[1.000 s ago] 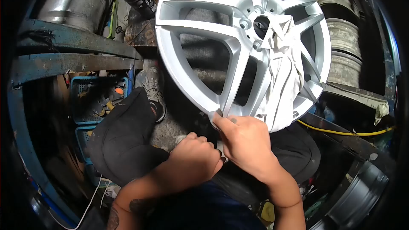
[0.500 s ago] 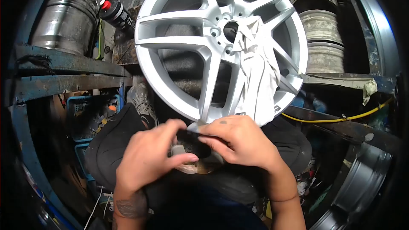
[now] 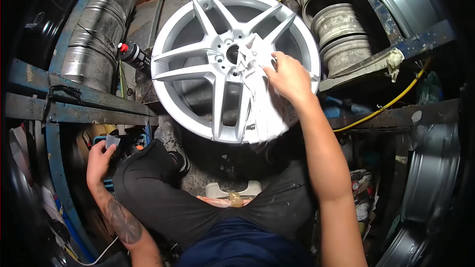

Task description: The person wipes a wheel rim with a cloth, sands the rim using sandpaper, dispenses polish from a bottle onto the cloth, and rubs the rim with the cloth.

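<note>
A silver alloy wheel rim (image 3: 210,71) lies face up in front of me, its paired spokes showing. A white cloth (image 3: 264,104) with dark markings is draped over its right side, covering part of the hub and hanging past the near edge. On the cloth's upper part is my right hand (image 3: 292,76), its fingers closed on the fabric. Far to the left, my left hand (image 3: 100,160) pinches a small grey sheet (image 3: 113,141), possibly sandpaper, between thumb and fingers. It is held above a blue basket (image 3: 101,139) with small items in it.
A dark bottle with a red cap (image 3: 132,54) stands left of the rim. Blue metal beams (image 3: 84,86) run on both sides. Stacked rims (image 3: 341,24) lie behind right, with a yellow hose (image 3: 396,100) below. A low stool (image 3: 252,188) shows between my legs.
My hands have parted from in front of my lap. The grey sheet passed from right hand to left and went left; my right hand moved up onto the cloth. The view has shifted.
</note>
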Demonstrator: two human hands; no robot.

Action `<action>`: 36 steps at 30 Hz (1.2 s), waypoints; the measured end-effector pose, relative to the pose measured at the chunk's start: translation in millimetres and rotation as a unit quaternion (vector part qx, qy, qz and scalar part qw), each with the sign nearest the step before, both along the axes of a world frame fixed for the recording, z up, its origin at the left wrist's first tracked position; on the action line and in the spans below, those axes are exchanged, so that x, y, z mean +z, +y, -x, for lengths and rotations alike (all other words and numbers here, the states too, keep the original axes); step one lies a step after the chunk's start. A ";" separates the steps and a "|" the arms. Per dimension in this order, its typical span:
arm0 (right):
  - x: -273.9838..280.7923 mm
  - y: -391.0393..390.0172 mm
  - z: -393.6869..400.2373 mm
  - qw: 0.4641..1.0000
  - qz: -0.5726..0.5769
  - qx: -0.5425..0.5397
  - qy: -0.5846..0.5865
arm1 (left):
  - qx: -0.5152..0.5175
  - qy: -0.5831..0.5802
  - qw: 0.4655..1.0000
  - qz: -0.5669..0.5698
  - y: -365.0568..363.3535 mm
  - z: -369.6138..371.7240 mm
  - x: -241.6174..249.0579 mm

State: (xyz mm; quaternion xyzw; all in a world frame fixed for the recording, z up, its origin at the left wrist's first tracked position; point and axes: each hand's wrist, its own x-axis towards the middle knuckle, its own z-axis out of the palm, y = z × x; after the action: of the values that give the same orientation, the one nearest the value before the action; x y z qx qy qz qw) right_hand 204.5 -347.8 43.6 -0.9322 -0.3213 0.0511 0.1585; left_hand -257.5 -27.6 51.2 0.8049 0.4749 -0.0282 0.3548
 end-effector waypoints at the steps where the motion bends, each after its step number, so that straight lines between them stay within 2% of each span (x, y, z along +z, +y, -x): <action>1: -4.3 3.4 0.1 0.999 0.029 -0.006 0.016 | 0.018 0.071 0.997 -0.031 16.7 19.3 -24.2; 2: -7.5 4.6 1.7 0.999 0.038 -0.004 0.021 | 0.036 0.142 0.987 -0.064 30.8 40.0 -50.2; 3: -9.9 6.6 3.5 0.999 0.045 -0.004 0.027 | -0.035 0.168 0.971 -0.168 41.0 76.6 -84.5; 5: -13.9 9.0 -0.8 0.999 0.026 0.004 0.041 | -0.052 0.215 0.964 -0.145 11.4 62.2 -55.9; 8: -35.9 -1.0 -28.2 0.994 -0.055 0.024 0.094 | -0.079 0.077 0.985 -0.134 -27.3 3.4 6.3; 11: -26.7 -11.0 -40.3 0.952 -0.158 -0.012 0.261 | -0.112 -0.132 0.978 -0.117 -77.0 -84.7 74.5; 14: -5.5 -8.9 -39.5 0.850 -0.306 -0.012 0.429 | -0.238 -0.245 0.939 0.034 -107.6 -161.2 102.1; 15: 1.7 -7.2 -36.7 0.844 -0.322 0.007 0.429 | -0.294 -0.267 0.913 0.095 -113.4 -184.2 102.2; 17: 10.3 -4.4 -29.0 0.830 -0.357 0.042 0.425 | -0.295 -0.299 0.876 0.239 -131.0 -234.9 89.3; 18: 6.8 -4.0 -26.0 0.822 -0.368 0.052 0.432 | -0.270 -0.332 0.858 0.285 -132.1 -256.9 66.2; 19: 5.5 -2.0 -21.2 0.849 -0.343 0.041 0.399 | -0.245 -0.362 0.835 0.334 -132.8 -275.3 37.5; 21: 3.7 1.3 -11.4 0.824 -0.378 0.055 0.419 | -0.131 -0.367 0.829 0.400 -142.5 -293.0 -3.6; 23: 6.9 11.9 4.6 0.832 -0.408 0.046 0.373 | -0.064 -0.310 0.848 0.426 -149.0 -293.2 -12.1; 25: 11.4 20.0 25.2 0.855 -0.420 0.034 0.302 | -0.088 -0.274 0.819 0.496 -142.1 -294.0 -14.8; 26: 11.8 23.6 32.7 0.883 -0.411 0.050 0.220 | -0.121 -0.264 0.816 0.501 -139.8 -295.2 -12.5; 27: 20.8 26.1 40.8 0.903 -0.395 0.063 0.156 | -0.106 -0.273 0.822 0.489 -137.6 -294.9 -8.4; 29: 25.8 30.7 49.5 0.891 -0.419 0.080 0.154 | -0.075 -0.291 0.832 0.466 -134.8 -291.7 -5.5; 30: 25.9 32.5 50.6 0.887 -0.423 0.088 0.164 | -0.052 -0.365 0.813 0.451 -137.6 -290.8 -7.3; 33: 26.4 38.8 53.2 0.819 -0.483 0.046 0.306 | -0.073 -0.449 0.826 0.333 -149.2 -290.4 -2.6; 34: 26.6 39.9 54.0 0.792 -0.492 0.034 0.359 | -0.138 -0.401 0.855 0.298 -143.5 -284.4 0.2; 35: 25.9 43.2 54.9 0.765 -0.506 0.019 0.398 | -0.182 -0.398 0.874 0.208 -144.2 -281.9 -3.9; 36: 25.8 45.0 56.1 0.754 -0.510 0.012 0.413 | -0.212 -0.386 0.881 0.174 -143.2 -279.2 -5.4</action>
State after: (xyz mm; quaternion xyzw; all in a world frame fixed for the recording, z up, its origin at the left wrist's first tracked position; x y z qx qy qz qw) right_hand 148.4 -302.7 69.3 -0.5973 -0.2144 0.2611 0.7274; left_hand 21.7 -170.8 45.8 0.7588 0.1062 0.1277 0.6297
